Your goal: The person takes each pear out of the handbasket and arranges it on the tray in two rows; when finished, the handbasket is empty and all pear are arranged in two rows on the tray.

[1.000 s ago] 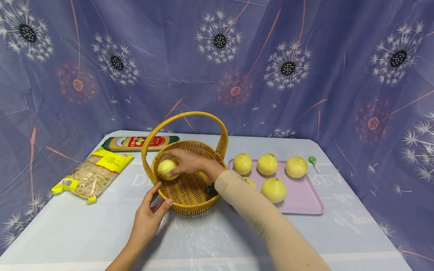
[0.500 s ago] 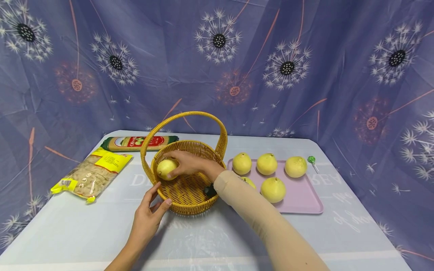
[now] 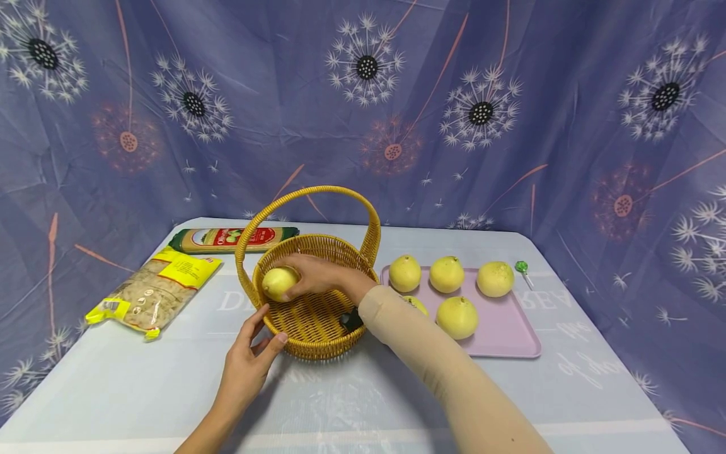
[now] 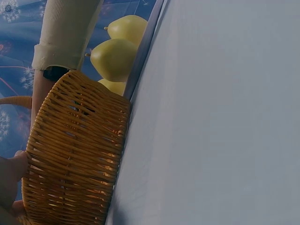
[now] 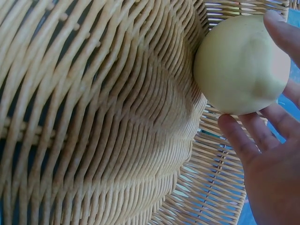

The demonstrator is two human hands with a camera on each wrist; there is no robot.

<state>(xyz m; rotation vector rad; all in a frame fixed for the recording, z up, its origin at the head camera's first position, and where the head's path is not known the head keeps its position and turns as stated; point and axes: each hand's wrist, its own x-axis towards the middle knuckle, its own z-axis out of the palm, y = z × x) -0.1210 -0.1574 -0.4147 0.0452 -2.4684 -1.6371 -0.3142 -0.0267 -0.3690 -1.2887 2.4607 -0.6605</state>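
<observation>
A yellow pear (image 3: 280,284) lies in the left part of a yellow wicker basket (image 3: 323,350) with a tall arched handle. My right hand (image 3: 317,275) reaches into the basket and holds this pear between thumb and fingers. In the right wrist view, the thumb lies on one side of the pear (image 5: 239,65) and the fingertips on the other. My left hand (image 3: 247,366) touches the basket's near left rim with thumb and index finger spread apart. The left wrist view shows only part of that hand (image 4: 11,176) beside the woven wall (image 4: 75,150).
To the right, a pink tray (image 3: 505,331) bears several pears (image 3: 457,318), one partly hidden by my right sleeve. A green lollipop (image 3: 523,271) lies beyond its right edge. At the left are a yellow-and-clear food bag (image 3: 161,287) and a long noodle pack (image 3: 232,240).
Little differs. My right hand's fingers have shifted slightly around the pear, which remains at the basket's left. The left hand stays at the rim.
</observation>
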